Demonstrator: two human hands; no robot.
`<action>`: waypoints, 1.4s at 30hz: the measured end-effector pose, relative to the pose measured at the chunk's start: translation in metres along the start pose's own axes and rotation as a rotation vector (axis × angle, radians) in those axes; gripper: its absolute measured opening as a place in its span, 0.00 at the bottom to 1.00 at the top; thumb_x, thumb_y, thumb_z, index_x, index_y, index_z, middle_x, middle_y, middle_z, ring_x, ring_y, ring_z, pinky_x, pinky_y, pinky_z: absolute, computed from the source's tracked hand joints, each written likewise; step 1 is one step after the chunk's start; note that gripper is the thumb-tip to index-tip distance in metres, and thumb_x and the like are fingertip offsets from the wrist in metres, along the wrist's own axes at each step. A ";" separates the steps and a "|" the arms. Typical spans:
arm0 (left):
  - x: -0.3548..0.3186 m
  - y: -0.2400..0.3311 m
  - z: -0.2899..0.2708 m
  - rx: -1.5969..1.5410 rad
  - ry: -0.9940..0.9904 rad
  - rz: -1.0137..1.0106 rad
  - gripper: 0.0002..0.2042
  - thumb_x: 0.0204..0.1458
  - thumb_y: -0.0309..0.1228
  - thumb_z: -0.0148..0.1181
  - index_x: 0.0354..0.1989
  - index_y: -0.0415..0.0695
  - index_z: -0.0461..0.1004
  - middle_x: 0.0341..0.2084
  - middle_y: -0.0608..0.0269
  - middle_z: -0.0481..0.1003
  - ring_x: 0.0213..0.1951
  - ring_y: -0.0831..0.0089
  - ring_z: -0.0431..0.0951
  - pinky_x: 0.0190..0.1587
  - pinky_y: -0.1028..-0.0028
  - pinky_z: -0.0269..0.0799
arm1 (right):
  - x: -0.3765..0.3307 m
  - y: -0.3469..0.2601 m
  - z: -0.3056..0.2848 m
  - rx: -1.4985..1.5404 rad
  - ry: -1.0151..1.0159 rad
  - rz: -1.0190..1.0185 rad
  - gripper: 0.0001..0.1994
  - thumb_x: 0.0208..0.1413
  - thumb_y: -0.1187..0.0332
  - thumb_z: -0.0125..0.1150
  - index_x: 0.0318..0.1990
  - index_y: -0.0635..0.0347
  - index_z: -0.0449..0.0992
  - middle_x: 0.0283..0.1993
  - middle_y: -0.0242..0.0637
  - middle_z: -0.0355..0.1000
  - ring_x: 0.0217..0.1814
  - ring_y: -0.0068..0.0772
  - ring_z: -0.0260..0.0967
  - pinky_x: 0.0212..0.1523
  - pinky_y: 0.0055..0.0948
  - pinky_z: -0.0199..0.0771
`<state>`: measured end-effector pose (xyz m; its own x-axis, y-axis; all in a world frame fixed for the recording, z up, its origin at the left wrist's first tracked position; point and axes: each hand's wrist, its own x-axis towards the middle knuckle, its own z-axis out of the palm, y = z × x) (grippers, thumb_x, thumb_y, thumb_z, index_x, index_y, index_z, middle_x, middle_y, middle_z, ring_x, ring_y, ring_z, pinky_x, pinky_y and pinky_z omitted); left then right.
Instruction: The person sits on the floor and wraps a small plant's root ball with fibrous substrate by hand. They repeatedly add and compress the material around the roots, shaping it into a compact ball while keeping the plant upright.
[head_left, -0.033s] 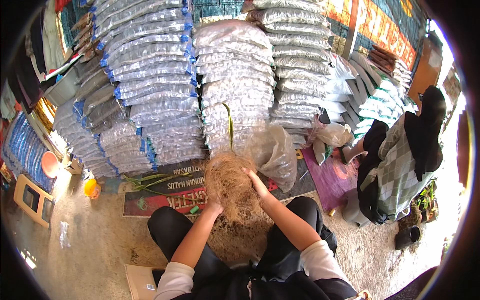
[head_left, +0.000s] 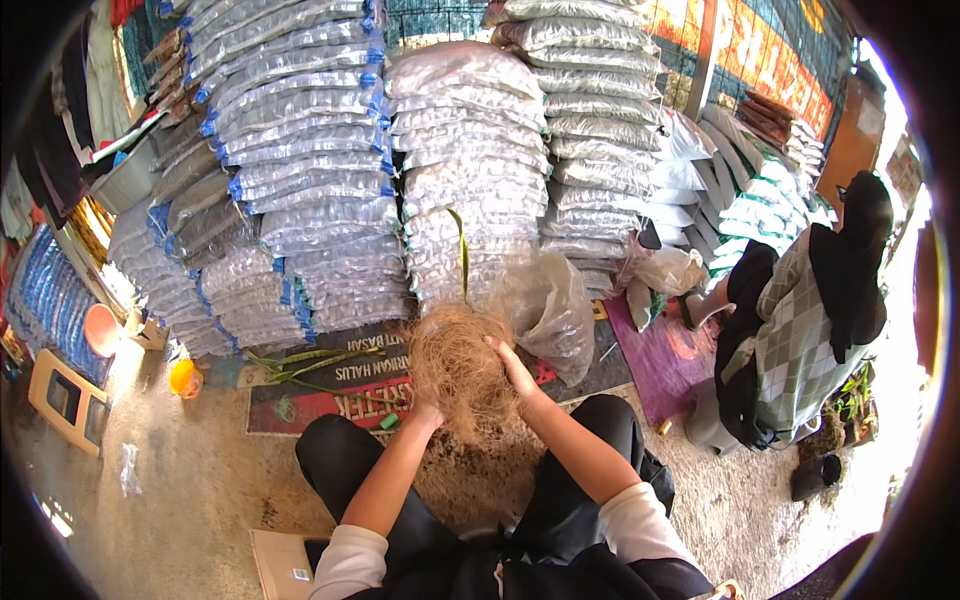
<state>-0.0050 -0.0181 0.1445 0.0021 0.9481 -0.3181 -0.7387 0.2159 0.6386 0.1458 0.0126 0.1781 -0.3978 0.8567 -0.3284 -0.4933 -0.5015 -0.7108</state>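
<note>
Between my hands is a loose, tangled clump of brown coconut fibre [head_left: 458,365], held up in front of my knees. My left hand [head_left: 429,413] grips its lower left side, the fingers mostly hidden in and behind the strands. On the right side, my right hand [head_left: 508,364] presses against the clump with the thumb showing on top. A long green-yellow leaf [head_left: 463,255] sticks up from behind the fibre; its base is hidden. Right beside the clump stands a crumpled clear plastic bag [head_left: 560,325], partly covered by stray strands.
Tall stacks of filled plastic sacks [head_left: 470,170] rise ahead. Long cut leaves [head_left: 310,365] and a small green roll [head_left: 389,421] lie on a printed banner [head_left: 275,413]. A person [head_left: 800,310] sits at the right by a purple sheet [head_left: 655,375]. An orange container [head_left: 185,379] stands left.
</note>
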 end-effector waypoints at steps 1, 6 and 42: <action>0.003 0.011 -0.008 0.091 -0.009 -0.017 0.24 0.57 0.46 0.44 0.57 0.43 0.60 0.51 0.58 0.66 0.50 0.64 0.69 0.48 0.63 0.69 | -0.004 -0.003 0.003 -0.023 0.059 -0.041 0.31 0.46 0.54 0.62 0.54 0.63 0.63 0.50 0.42 0.65 0.49 0.36 0.65 0.48 0.35 0.66; -0.013 0.078 -0.008 0.664 0.058 0.297 0.20 0.56 0.40 0.48 0.53 0.42 0.64 0.46 0.62 0.69 0.48 0.71 0.69 0.48 0.71 0.64 | -0.018 -0.024 0.003 0.026 0.215 -0.346 0.27 0.45 0.63 0.65 0.51 0.63 0.62 0.46 0.39 0.67 0.45 0.32 0.67 0.44 0.30 0.69; -0.043 0.012 0.121 1.521 -0.476 1.025 0.31 0.56 0.52 0.38 0.61 0.41 0.53 0.62 0.48 0.50 0.65 0.51 0.43 0.64 0.51 0.31 | 0.003 -0.008 -0.016 0.063 0.277 -0.772 0.25 0.44 0.69 0.66 0.48 0.65 0.62 0.45 0.38 0.68 0.45 0.27 0.65 0.48 0.27 0.66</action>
<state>0.0676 -0.0282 0.2508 0.3651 0.7459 0.5571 0.5641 -0.6533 0.5050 0.1612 0.0206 0.1724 0.2726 0.9578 0.0909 -0.5956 0.2421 -0.7659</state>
